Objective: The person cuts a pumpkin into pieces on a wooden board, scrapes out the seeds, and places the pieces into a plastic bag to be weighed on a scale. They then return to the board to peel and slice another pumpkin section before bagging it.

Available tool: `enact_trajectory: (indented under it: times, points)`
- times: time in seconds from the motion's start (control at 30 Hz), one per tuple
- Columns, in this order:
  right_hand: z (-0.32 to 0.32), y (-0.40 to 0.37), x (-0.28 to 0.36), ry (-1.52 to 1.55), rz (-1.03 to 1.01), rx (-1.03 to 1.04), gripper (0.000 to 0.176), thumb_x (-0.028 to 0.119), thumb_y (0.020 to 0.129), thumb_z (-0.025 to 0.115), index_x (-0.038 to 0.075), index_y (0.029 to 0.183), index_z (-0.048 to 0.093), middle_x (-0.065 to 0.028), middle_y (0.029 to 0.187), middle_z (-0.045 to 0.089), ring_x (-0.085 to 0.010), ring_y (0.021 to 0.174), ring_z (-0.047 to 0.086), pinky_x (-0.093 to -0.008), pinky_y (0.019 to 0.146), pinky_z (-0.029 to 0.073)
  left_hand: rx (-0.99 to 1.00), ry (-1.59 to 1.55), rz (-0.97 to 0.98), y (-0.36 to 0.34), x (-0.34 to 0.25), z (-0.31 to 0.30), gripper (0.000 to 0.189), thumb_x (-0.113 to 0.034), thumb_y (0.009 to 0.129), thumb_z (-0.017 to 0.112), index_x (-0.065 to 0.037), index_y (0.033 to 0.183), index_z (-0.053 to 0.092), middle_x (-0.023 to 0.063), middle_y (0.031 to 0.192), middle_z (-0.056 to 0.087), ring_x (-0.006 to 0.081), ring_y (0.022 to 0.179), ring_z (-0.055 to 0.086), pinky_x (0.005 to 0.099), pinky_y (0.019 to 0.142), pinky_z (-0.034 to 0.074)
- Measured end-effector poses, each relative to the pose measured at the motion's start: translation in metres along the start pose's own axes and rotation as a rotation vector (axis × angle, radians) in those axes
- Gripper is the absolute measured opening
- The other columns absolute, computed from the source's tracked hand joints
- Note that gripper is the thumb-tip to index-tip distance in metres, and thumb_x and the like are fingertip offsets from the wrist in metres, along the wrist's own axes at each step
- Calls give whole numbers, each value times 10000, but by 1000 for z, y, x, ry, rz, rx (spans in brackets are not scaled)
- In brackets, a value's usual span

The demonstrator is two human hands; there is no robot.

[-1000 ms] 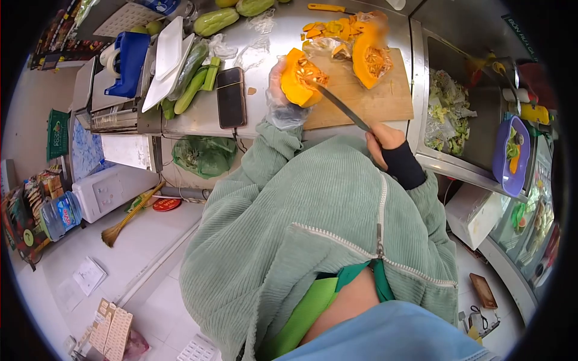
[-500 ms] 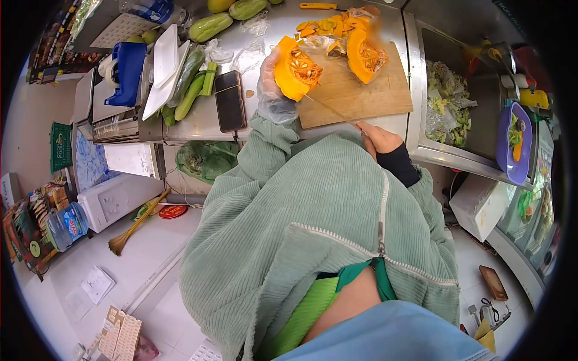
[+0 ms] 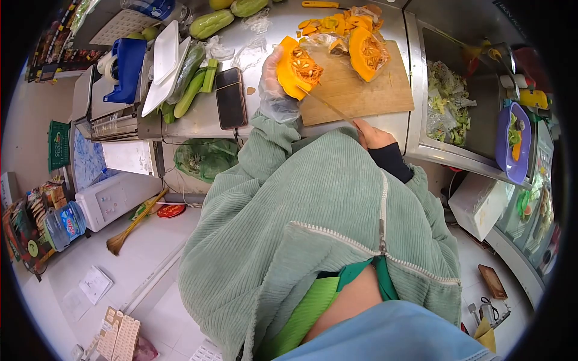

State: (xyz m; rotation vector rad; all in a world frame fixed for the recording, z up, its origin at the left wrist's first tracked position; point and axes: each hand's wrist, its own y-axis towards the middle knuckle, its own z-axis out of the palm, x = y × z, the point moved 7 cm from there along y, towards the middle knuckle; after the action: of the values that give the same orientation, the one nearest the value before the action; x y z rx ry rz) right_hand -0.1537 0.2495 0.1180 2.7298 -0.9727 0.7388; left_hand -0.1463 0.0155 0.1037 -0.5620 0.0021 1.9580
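My left hand (image 3: 272,77), in a clear plastic glove, grips a piece of pumpkin (image 3: 291,71) from its left side, its seeds and stringy pulp facing up and right. My right hand (image 3: 374,136) is bare and closed round the handle of a knife (image 3: 330,107). The blade points up and left, its tip at the lower edge of the held pumpkin. Beneath the blade lies a wooden cutting board (image 3: 367,102). Another seeded pumpkin piece (image 3: 363,55) rests at the board's top, partly on plastic wrap. Peeled pumpkin scraps (image 3: 328,25) are heaped behind it.
Left of my left hand lie a phone (image 3: 230,99), green vegetables (image 3: 191,95), white trays (image 3: 166,54) and a blue tape dispenser (image 3: 126,72). An orange-handled knife (image 3: 320,4) is at the back. On the right, a sink (image 3: 475,123) holds leafy scraps beside a purple basket (image 3: 513,141).
The right hand has shifted slightly left with the knife, and its tip sits a little further up on the pumpkin. The left hand keeps its hold, nearly still.
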Motion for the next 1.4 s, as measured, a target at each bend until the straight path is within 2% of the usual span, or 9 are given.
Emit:
enact_trajectory:
  times: [0.23, 0.3, 0.5, 0.6, 0.63, 0.87, 0.97, 1.1, 1.4]
  points:
    - [4, 2, -1, 52, 122, 95, 234, 189, 849, 506, 155, 1081, 498, -167, 712, 613, -373, 655, 607, -467, 570, 476, -28, 46, 31, -2, 4, -7, 416, -307, 879, 493, -12, 1170, 450, 170, 1064, 554, 302, 913, 588, 471, 782, 516]
    - [6, 3, -4, 56, 134, 88, 235, 189, 846, 508, 157, 1079, 498, -173, 705, 611, -375, 657, 607, -471, 576, 475, -66, 133, 124, -4, 0, -7, 414, -317, 885, 485, -14, 1165, 444, 163, 1033, 554, 295, 873, 594, 457, 766, 521]
    - [14, 9, -10, 35, 212, 136, 229, 192, 845, 492, 172, 1072, 508, -188, 684, 607, -385, 658, 606, -477, 580, 476, -95, 204, -20, -6, 19, 4, 376, -332, 876, 485, -25, 1093, 490, 128, 974, 563, 263, 807, 594, 405, 688, 520]
    - [16, 13, -12, 12, 232, 143, 221, 183, 851, 466, 164, 1065, 517, -195, 685, 607, -387, 662, 608, -481, 583, 477, -150, 178, 49, -4, 22, 9, 360, -334, 871, 489, -32, 1067, 505, 108, 938, 560, 252, 776, 585, 386, 665, 510]
    - [12, 12, -12, 13, 226, 139, 219, 178, 852, 458, 157, 1062, 519, -199, 684, 605, -387, 663, 608, -481, 583, 478, -117, 183, 1, -5, 23, 11, 363, -330, 864, 502, -33, 1073, 499, 99, 928, 555, 250, 772, 582, 384, 671, 510]
    - [10, 9, -16, -39, 240, 109, 187, 185, 867, 450, 129, 1028, 525, -190, 692, 609, -371, 655, 611, -466, 571, 482, -242, 151, 34, -7, 28, 6, 366, -324, 877, 497, -24, 1085, 466, 120, 910, 558, 261, 705, 580, 391, 636, 516]
    - [9, 12, -17, -44, 225, 78, 175, 198, 870, 453, 124, 1012, 524, -180, 692, 610, -370, 652, 609, -467, 569, 480, -340, 134, -18, 1, 33, -10, 397, -342, 869, 478, -13, 1088, 446, 145, 955, 567, 308, 770, 602, 436, 649, 525]
    - [12, 13, -19, -23, 191, 41, 161, 200, 867, 452, 116, 989, 518, -168, 690, 611, -371, 649, 605, -470, 567, 479, -383, 225, -45, 7, 34, -22, 406, -358, 869, 465, -13, 1081, 438, 151, 949, 566, 310, 740, 601, 441, 605, 525]
    - [19, 16, -26, -40, 161, -13, 141, 172, 850, 452, 106, 964, 502, -178, 666, 602, -374, 633, 602, -478, 549, 474, -489, 206, 85, 13, 33, -31, 318, -287, 885, 486, -10, 1039, 462, 137, 901, 563, 300, 690, 593, 435, 594, 532]
